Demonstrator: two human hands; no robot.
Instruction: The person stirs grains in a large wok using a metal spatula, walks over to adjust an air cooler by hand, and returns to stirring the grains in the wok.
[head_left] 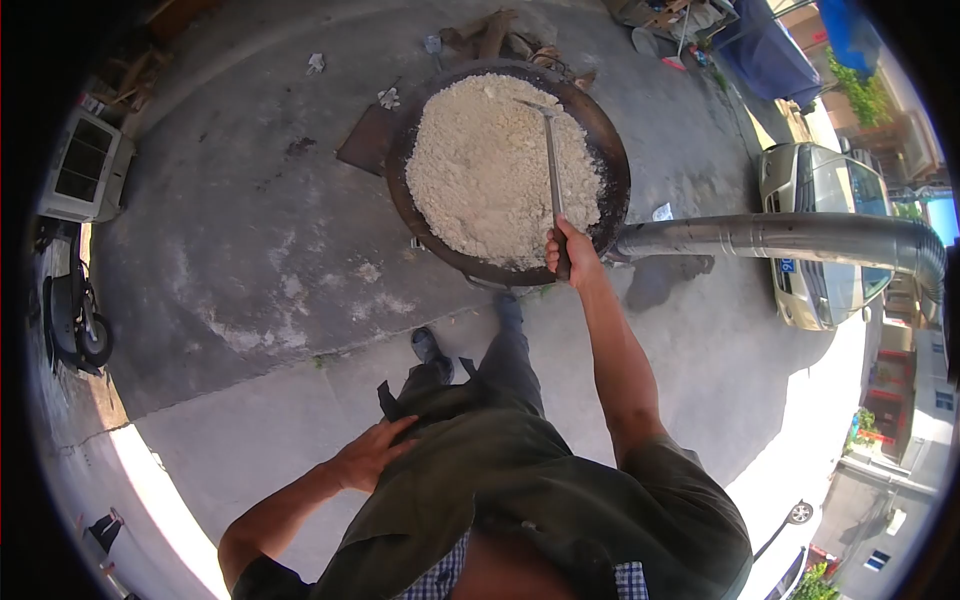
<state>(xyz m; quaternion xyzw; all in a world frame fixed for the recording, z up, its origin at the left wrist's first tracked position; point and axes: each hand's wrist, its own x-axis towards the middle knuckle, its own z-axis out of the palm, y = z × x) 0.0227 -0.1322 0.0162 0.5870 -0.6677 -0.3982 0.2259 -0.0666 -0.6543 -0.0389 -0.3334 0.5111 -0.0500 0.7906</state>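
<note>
Right hand [574, 254] wrapped around dark handle of long, slim tool [553, 165], far end at coarse, crumbly, pale mass [495, 175] in wide, round, dark pan [616, 150]. Left hand [372, 452] spread against dark green garment [450, 480]. Smooth, shiny pipe [760, 236] beside pan.

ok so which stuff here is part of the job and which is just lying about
Part of the job:
- right hand, gripping the long-handled metal tool
- wide pan and pale crumbly mass
- metal pipe, probably its flue

Just about:
- crumpled scrap
- motorbike
- parked car

Unsure: wood pieces, maybe fuel
</note>
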